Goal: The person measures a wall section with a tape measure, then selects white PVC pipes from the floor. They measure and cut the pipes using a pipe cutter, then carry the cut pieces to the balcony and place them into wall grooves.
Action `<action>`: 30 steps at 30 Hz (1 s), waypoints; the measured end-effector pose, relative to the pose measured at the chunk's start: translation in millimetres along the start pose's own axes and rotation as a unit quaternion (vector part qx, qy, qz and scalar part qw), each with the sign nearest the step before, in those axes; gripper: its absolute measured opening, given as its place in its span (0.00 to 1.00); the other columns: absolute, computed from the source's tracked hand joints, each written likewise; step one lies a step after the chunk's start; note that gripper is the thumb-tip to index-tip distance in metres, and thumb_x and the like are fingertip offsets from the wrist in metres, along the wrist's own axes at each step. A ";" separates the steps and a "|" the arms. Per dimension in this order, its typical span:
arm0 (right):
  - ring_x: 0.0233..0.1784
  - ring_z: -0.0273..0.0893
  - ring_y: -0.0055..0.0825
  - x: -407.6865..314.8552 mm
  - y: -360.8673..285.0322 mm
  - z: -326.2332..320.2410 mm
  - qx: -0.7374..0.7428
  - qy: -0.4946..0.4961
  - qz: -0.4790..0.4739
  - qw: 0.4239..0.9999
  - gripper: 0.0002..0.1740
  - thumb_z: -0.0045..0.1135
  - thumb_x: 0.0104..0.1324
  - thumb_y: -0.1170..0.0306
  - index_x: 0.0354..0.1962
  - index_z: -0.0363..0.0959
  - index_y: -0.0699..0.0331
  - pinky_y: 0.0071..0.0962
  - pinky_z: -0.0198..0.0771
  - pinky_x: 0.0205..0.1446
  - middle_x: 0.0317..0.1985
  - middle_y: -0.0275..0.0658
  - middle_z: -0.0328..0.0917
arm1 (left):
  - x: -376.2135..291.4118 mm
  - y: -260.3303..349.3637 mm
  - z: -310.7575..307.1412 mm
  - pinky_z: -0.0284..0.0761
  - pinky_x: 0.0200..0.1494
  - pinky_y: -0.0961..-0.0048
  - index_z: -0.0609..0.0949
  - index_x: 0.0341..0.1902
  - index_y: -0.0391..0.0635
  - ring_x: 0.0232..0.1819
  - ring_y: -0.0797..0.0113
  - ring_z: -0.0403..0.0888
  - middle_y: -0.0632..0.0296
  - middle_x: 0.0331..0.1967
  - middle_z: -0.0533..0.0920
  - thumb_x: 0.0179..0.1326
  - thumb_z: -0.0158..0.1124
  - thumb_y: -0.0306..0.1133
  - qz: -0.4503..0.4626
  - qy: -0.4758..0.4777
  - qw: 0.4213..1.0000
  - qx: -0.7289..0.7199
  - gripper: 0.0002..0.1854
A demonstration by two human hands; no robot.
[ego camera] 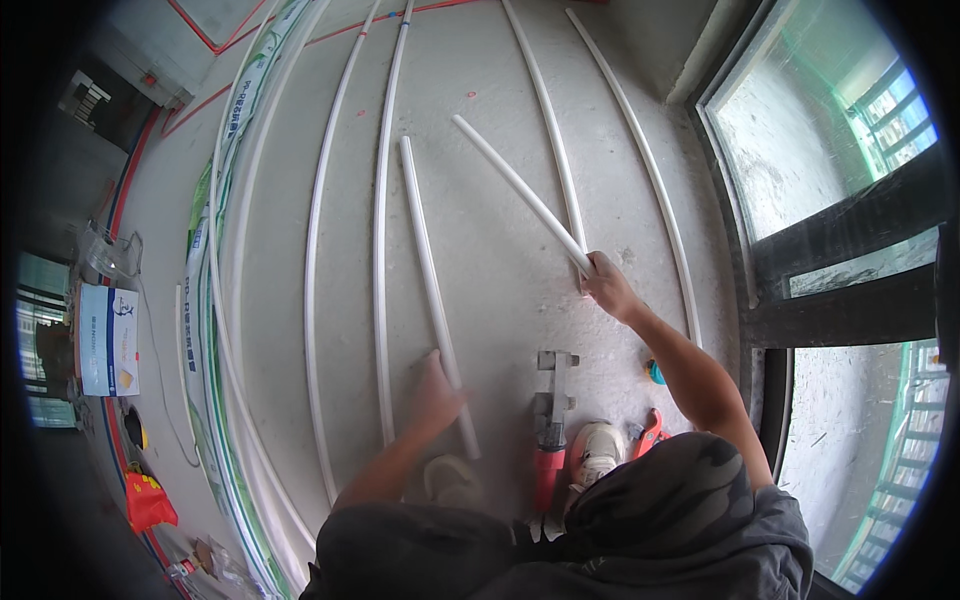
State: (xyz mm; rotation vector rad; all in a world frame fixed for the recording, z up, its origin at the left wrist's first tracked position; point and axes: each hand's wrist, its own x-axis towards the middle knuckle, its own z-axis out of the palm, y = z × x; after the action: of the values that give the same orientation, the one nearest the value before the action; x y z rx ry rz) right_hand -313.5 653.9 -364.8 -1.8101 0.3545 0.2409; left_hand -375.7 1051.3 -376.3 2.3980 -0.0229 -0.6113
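Observation:
My right hand (609, 286) is closed around the near end of a white plastic pipe (517, 187), whose far end points up and left. That pipe crosses over a longer white pipe (546, 112) lying on the concrete floor. My left hand (440, 396), blurred, is at the lower part of a short white pipe (426, 255); whether its fingers grip the pipe cannot be told. Between my shoes lies a pipe fusion welder (551, 427) with a red handle. Orange-red pipe cutters (651, 433) rest beside my right shoe, near a small teal object (656, 372).
Several long white pipes (381, 225) stretch along the floor. Bagged pipes (196, 285) in printed plastic lie at the left, with a cardboard box (109, 340) and a red bag (149, 501) beyond. Dark-framed windows (761, 319) stand at the right; red conduit (397, 21) crosses the far floor.

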 end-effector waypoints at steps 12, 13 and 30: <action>0.33 0.74 0.26 -27.0 7.4 -6.1 -0.022 0.052 0.024 0.998 0.19 0.59 0.57 0.70 0.44 0.78 0.73 0.31 0.69 0.38 0.29 0.39 0.77 | 3.4 -16.3 12.7 0.82 0.52 0.49 0.64 0.69 0.35 0.50 0.39 0.86 0.39 0.51 0.83 0.52 0.70 0.25 0.024 0.059 0.998 0.029 0.40; 0.33 0.74 0.26 -30.1 3.8 -4.6 -0.021 0.047 0.026 0.998 0.18 0.59 0.57 0.71 0.44 0.78 0.73 0.31 0.69 0.38 0.29 0.39 0.77 | 10.4 -30.3 11.8 0.82 0.44 0.51 0.66 0.66 0.35 0.43 0.42 0.85 0.42 0.46 0.81 0.50 0.66 0.22 -0.010 0.030 0.995 -0.094 0.36; 0.55 0.75 0.44 -18.2 -1.4 24.4 -0.045 0.051 -0.013 0.998 0.37 0.59 0.68 0.68 0.71 0.56 0.65 0.41 0.71 0.59 0.53 0.52 0.74 | 7.3 39.9 -76.6 0.72 0.24 0.68 0.71 0.59 0.36 0.22 0.65 0.74 0.57 0.31 0.75 0.47 0.54 0.16 -0.073 -0.005 0.837 -0.542 0.30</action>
State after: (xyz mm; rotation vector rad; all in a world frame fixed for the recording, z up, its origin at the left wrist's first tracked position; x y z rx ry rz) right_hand -329.5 679.9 -363.6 -1.9185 0.3973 0.1488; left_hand -330.6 1064.3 -303.5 1.2854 0.4025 -0.4987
